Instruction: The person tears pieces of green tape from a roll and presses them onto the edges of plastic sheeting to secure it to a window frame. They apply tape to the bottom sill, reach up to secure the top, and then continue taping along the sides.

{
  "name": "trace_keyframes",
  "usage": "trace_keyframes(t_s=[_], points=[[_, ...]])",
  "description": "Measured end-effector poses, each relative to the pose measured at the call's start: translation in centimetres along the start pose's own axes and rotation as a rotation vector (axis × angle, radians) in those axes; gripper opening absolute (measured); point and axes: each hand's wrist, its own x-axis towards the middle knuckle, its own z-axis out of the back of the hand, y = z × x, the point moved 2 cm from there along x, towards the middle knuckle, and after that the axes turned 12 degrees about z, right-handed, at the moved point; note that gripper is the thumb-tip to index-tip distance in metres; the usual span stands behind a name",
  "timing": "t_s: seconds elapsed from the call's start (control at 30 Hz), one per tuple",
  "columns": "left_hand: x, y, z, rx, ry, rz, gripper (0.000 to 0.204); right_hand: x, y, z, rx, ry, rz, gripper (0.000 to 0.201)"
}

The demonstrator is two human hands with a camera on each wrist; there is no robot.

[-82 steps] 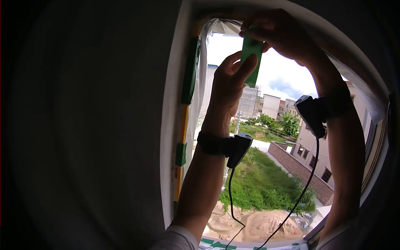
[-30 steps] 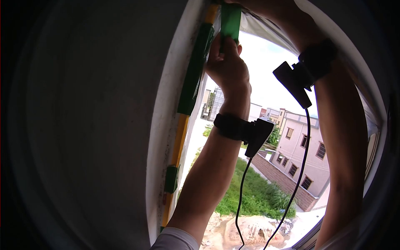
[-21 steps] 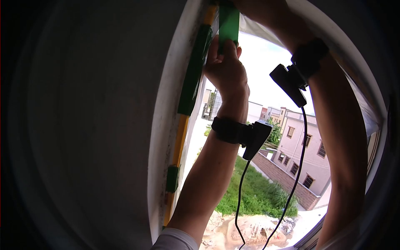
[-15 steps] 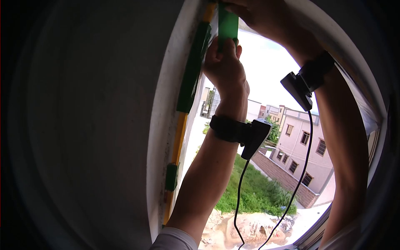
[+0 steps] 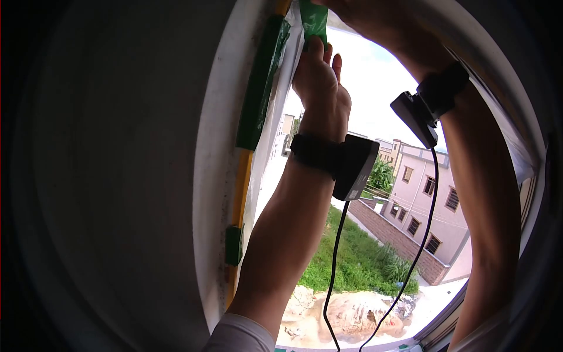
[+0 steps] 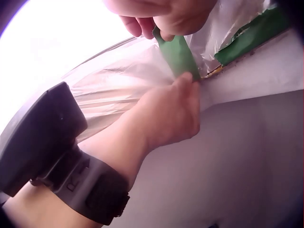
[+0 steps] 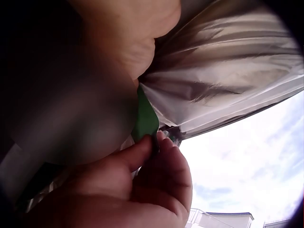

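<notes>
A short strip of green tape [image 5: 315, 22] runs between my two hands at the window's upper left corner. My left hand [image 5: 321, 79] pinches its lower end between thumb and fingers, the other fingers loosely spread. At the upper end, my right hand [image 6: 166, 114] holds the tape [image 6: 178, 54] with its fingertips right at the frame's corner. Seen from the right wrist, the left thumb and fingertips [image 7: 164, 142] grip the tape's free end. Clear plastic sheeting [image 6: 114, 76] hangs in folds directly behind the tape.
A yellow strip [image 5: 240, 188] runs down the left window edge, partly covered by longer green tape [image 5: 263, 88] and a small green piece [image 5: 233, 245]. A dark wall [image 5: 117, 176] lies left. Outside are grass and a pink building [image 5: 428, 199]. Black cables [image 5: 425, 246] hang from both wrist cameras.
From the middle of the opening, both hands have carried the green tape to the upper left corner. Most recently the left hand shifted slightly up and its outer fingers spread; the view also shifted.
</notes>
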Motion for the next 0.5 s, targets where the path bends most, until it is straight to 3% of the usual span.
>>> trace_keyframes(t_s=[0.1, 0.17, 0.5], points=[[1.4, -1.2, 0.6, 0.072, 0.016, -0.080, 0.035, 0.5, 0.3, 0.0, 0.040, -0.005, -0.030, 0.021], [2.0, -1.8, 0.8, 0.104, 0.012, -0.110, 0.036, 1.1, 0.8, 0.3, 0.049, 0.136, -0.090, 0.023], [1.5, -3.3, 0.5, 0.211, -0.006, -0.157, 0.042, 1.7, 1.1, -0.2, -0.034, 0.051, -0.065, 0.029]])
